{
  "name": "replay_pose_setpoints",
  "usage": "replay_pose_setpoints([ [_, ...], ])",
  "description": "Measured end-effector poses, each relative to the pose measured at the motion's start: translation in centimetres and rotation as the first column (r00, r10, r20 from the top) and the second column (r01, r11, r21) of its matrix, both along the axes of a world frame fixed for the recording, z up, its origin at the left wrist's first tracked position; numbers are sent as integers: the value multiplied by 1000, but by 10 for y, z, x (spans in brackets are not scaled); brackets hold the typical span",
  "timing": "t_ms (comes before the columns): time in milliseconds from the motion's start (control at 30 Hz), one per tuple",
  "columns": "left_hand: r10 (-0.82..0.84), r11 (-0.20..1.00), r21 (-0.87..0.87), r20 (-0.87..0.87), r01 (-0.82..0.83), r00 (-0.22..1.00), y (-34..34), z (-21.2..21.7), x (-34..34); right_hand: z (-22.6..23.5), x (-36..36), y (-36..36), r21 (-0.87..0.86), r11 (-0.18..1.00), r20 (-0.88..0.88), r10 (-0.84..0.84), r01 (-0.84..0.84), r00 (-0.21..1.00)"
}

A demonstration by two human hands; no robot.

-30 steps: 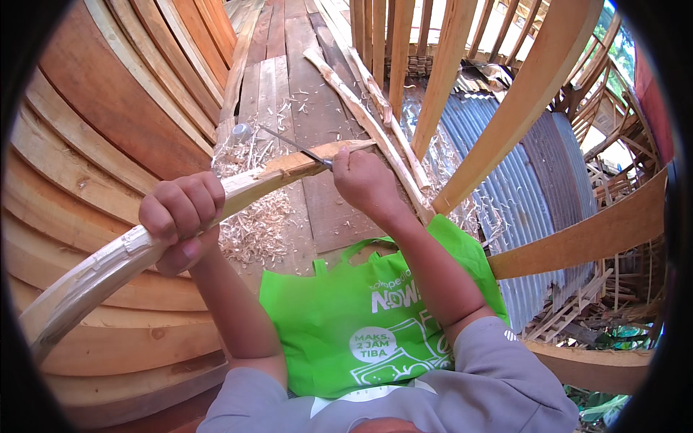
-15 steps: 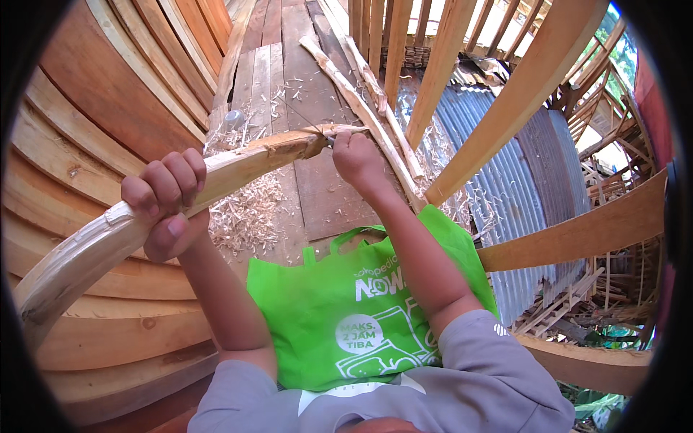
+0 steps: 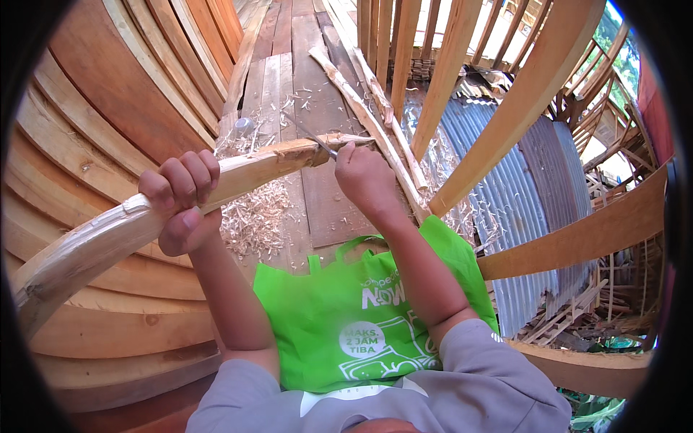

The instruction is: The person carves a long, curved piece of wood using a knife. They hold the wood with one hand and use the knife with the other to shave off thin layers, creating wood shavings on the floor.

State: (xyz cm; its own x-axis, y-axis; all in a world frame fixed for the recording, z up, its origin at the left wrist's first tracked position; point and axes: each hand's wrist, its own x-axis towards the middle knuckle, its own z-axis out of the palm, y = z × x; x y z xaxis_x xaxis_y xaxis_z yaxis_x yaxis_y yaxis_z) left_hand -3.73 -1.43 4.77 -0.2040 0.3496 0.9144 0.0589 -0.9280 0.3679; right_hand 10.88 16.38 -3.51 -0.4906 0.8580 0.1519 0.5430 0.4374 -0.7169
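A: Where's the curved wooden pole point(image 3: 245, 173)?
B: Slanting across the person's front, thick end low at the left, thin tip ahead, over the plank floor point(image 3: 325, 209).
A: Why does the left hand point(image 3: 182, 191) hold it partway along?
B: Its grip is clamped round the wood, probably to steady it against cutting.
A: And the right hand point(image 3: 364, 180)?
B: That grip is clamped on the knife point(image 3: 310, 136), handle hidden in the fist, with the long blade crosswise near the tip, an angle that seems to suit shaving.
A: The green bag point(image 3: 317, 310)?
B: Spread before the grey shirt point(image 3: 498, 382), perhaps as an apron; wood shavings point(image 3: 256, 216) heap just beyond.
A: Those pale poles point(image 3: 346, 90)?
B: Laid along the floor's right side, likely out of the way.
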Motion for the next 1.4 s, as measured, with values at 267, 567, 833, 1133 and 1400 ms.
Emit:
replay_pose_setpoints([
  [267,18,1000,1,26,-18,1000,4,5,6,-16,-6,19,-46,997,-14,-64,63,998],
  [567,8,1000,-4,-15,-8,1000,4,6,2,-37,-25,33,40,999,-48,13,-11,999],
  [833,-43,999,1,-32,43,999,7,2,6,-74,6,79,-152,976,129,-134,153,983],
  [1133,-52,999,-4,-35,52,998,5,5,4,-83,11,77,-125,991,72,-39,48,997],
  [1400,-27,1000,6,-6,27,1000,-1,-1,-1,-44,-15,33,-182,983,23,26,-22,999],
])
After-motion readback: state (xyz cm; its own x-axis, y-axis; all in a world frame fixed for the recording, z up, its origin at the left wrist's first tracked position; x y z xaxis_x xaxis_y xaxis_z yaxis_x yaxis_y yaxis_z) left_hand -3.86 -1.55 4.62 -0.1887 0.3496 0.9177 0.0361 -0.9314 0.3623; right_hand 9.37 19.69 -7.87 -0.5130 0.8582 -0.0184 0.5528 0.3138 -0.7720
